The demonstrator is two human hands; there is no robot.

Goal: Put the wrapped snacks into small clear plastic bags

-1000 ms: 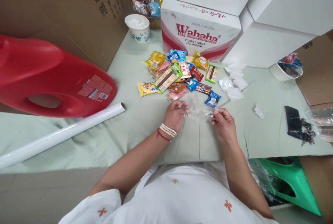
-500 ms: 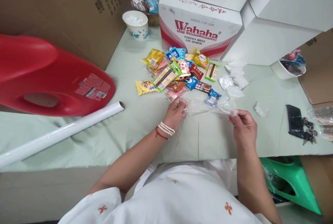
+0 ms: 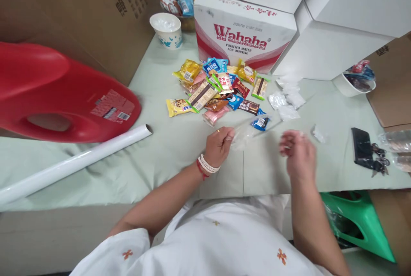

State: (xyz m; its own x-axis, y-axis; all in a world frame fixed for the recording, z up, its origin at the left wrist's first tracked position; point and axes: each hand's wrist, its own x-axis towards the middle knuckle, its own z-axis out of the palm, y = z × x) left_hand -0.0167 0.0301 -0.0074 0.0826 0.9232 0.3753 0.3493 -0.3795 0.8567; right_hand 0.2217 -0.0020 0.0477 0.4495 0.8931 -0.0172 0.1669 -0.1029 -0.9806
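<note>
My left hand (image 3: 218, 146) is closed around one end of a clear plastic bag (image 3: 246, 135), which stretches out to the right over the table. My right hand (image 3: 298, 154) is apart from the bag, its curled fingers smeared by motion; whether anything is in them I cannot tell. Just behind the bag lies a small blue snack packet (image 3: 260, 122), partly covered by the plastic. A pile of wrapped snacks, with a long wafer bar (image 3: 202, 95), a yellow packet (image 3: 180, 107) and a cocoa bar (image 3: 249, 106), spreads beyond my hands.
Several folded clear bags (image 3: 289, 112) and a small crumpled one (image 3: 318, 134) lie to the right. Keys (image 3: 381, 161) sit beside a black pouch (image 3: 362, 148). A Wahaba-style "Wahaha" water carton (image 3: 245, 32) stands behind. A red jug (image 3: 80, 92) and white tube (image 3: 83, 160) are left.
My right hand has let go of the bag's right end. My left hand has turned and still holds the bag, which now hangs more loosely.
</note>
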